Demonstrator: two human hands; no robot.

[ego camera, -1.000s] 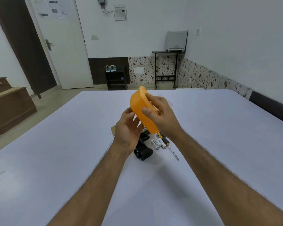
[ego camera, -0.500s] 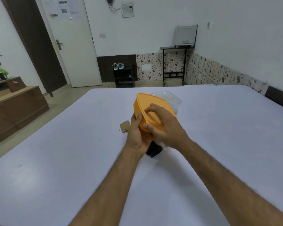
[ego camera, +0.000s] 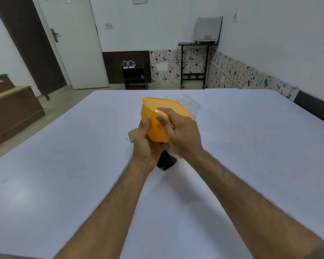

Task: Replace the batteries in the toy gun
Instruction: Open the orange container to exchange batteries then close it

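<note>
We've got both hands on the orange container point(ego camera: 153, 124), held up over the middle of the desk point(ego camera: 64, 165), tilted, with the rim facing left and far. Left hand point(ego camera: 148, 144) cups it from below on the near-left side, thumb pressed up the outer wall, so that grip is clamped on the container. Right hand point(ego camera: 181, 133) comes over from the right, fingers curled across the rim and into the opening; also clamped on the container.

Toy gun point(ego camera: 166, 161): black and lying flat on the desk directly under our hands. Only its near end shows, just below the wrists; the rest is hidden. We can't see any batteries from here.

A clear plastic lid or tub point(ego camera: 189, 102) sits on the desk just beyond the orange container, on the far-right side; we can't tell whether the two touch. A small tan card-like piece point(ego camera: 132, 135) lies flat on the desk just left of the left hand.

Background: white door point(ego camera: 73, 43) far left, small dark stand with a pair of shoes point(ego camera: 128, 64) on top by the far wall.
</note>
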